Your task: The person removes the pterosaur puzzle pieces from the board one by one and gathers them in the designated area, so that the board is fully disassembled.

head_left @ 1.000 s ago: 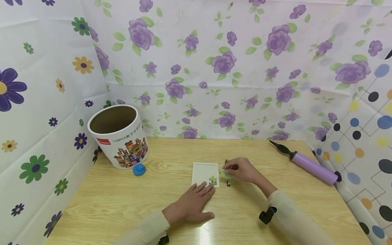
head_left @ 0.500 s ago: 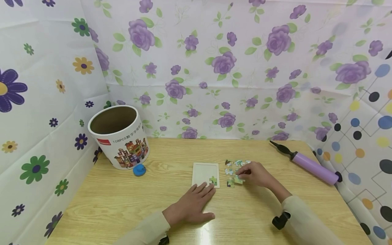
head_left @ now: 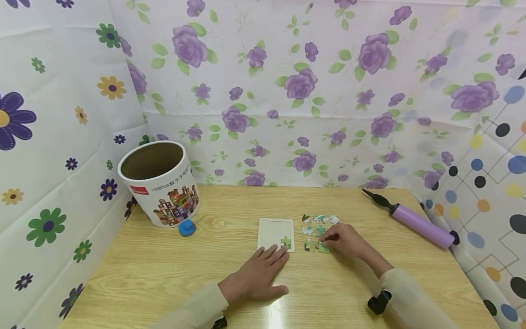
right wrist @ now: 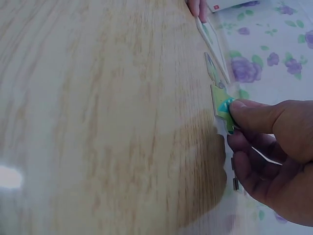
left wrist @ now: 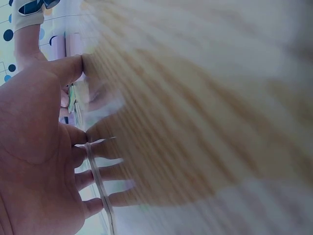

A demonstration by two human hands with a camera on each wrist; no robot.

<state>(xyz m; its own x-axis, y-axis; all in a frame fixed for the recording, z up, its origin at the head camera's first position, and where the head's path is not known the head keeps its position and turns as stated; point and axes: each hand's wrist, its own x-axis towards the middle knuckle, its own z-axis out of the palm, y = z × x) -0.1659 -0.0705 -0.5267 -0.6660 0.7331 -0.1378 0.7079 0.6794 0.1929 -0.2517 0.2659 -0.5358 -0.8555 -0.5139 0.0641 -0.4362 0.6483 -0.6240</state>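
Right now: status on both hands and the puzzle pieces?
Left hand flat, fingertips on puzzle tray. Right hand pinching a green puzzle piece on the table. Loose pieces beside it, nothing blocking.

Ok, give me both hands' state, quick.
Left hand: open, fingers flat on the board.
Right hand: pinching a puzzle piece.

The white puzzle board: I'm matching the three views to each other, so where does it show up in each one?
Head: the white puzzle board lies mid-table, its near edge under the left hand's fingertips.
Left wrist: seen edge-on as a thin pale strip under the fingers, lower left.
Right wrist: edge-on at the top, right of centre.
Shared landmark: the left hand's fingertips resting on the board.
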